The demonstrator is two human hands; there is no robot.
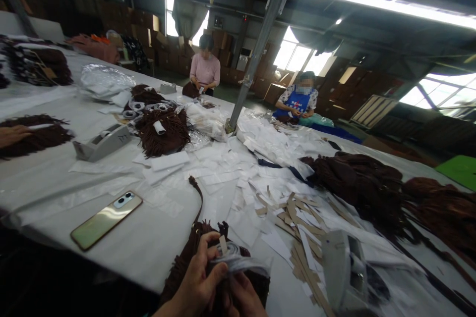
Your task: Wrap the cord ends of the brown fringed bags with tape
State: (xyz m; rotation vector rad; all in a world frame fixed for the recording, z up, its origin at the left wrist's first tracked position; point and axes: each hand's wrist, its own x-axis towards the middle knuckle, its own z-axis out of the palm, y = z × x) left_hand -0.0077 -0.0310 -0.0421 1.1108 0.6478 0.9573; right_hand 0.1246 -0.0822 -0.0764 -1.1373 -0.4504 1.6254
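Observation:
My left hand (203, 275) curls its thumb and fingers around a coiled strap (243, 263), which looks wrapped in pale, greyish film. From below, my right hand (243, 294) pinches the underside of the same coil; its fingertips are partly hidden. Under both hands lies a dark brown fringed bag (180, 262) at the table's near edge. A thin brown strap (199, 193) runs up from the bag onto the white tabletop. A small beige tab (223, 244) sticks up by my left fingers.
A phone (107, 220) lies left. Tape dispensers stand at left (102, 143) and near right (344, 272). Cardboard strips (297, 228), white papers (219, 158) and brown bags (357, 178) cover the table. A metal pole (256, 44) rises beyond. Two people work opposite; another person's hand (15, 134) is far left.

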